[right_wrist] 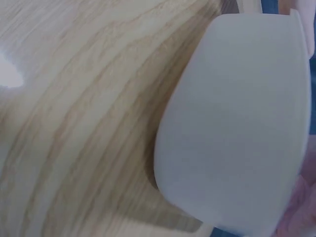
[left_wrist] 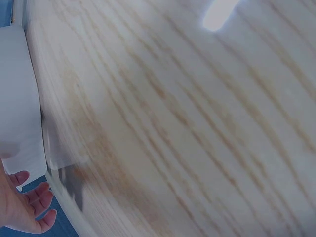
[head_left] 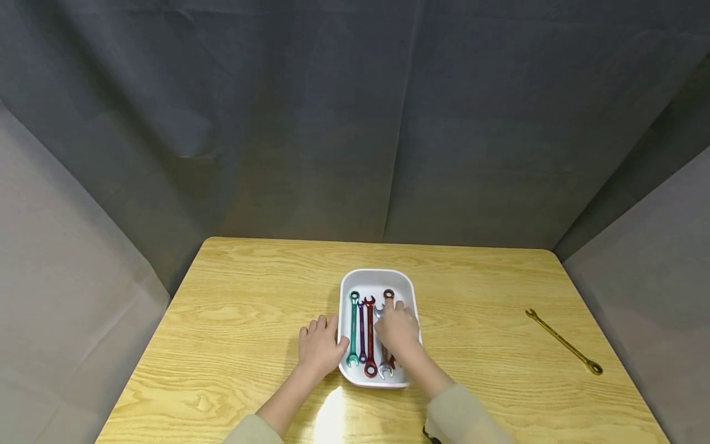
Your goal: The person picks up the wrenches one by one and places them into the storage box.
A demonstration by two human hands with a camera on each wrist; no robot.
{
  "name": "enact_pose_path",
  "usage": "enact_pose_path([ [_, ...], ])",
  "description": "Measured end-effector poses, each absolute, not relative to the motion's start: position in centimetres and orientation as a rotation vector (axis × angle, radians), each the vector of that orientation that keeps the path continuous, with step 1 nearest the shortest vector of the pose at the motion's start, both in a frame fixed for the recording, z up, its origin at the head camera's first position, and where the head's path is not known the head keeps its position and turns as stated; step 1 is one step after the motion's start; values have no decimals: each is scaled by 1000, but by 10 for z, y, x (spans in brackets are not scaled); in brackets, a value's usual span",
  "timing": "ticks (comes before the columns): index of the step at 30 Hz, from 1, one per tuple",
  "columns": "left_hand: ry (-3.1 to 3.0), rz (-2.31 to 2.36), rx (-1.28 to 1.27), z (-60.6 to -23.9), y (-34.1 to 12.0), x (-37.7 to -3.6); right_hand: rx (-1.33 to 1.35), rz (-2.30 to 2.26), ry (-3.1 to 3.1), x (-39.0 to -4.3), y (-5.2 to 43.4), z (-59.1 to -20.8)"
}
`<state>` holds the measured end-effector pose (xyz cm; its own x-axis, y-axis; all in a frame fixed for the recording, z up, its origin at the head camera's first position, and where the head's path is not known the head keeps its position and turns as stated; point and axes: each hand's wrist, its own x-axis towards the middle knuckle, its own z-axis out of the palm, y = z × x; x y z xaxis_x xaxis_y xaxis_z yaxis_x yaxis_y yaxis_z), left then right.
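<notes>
A white tray (head_left: pixel 377 385) stands on the wooden table with several combination wrenches lying lengthwise in it. From left to right are a green wrench (head_left: pixel 353 327), a small purple wrench (head_left: pixel 362 333), a dark red wrench (head_left: pixel 370 336) and a silver wrench (head_left: pixel 385 370). My left hand (head_left: pixel 320 348) grips the tray's left rim, thumb over the edge and fingers outside. Inside the tray, my right hand (head_left: pixel 398 330) pinches another reddish wrench (head_left: pixel 389 294), its ring end showing past the fingertips and its middle hidden. The right wrist view mostly shows the tray's outer wall (right_wrist: pixel 232 123).
A gold wrench (head_left: pixel 563 340) lies at an angle on the right side of the table (head_left: pixel 471 296). Dark cloth (head_left: pixel 310 123) hangs behind, and grey panels flank both sides. Part of a small black item (head_left: pixel 431 436) shows by the right sleeve.
</notes>
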<state>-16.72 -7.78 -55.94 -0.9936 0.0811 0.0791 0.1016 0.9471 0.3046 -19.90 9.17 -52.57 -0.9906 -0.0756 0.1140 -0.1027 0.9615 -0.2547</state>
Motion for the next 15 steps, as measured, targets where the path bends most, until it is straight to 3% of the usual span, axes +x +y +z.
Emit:
enact_pose_path([
  [15,-3032,-476,-147,-559,-78,-167,565,342,-2904,-194,120,-506],
])
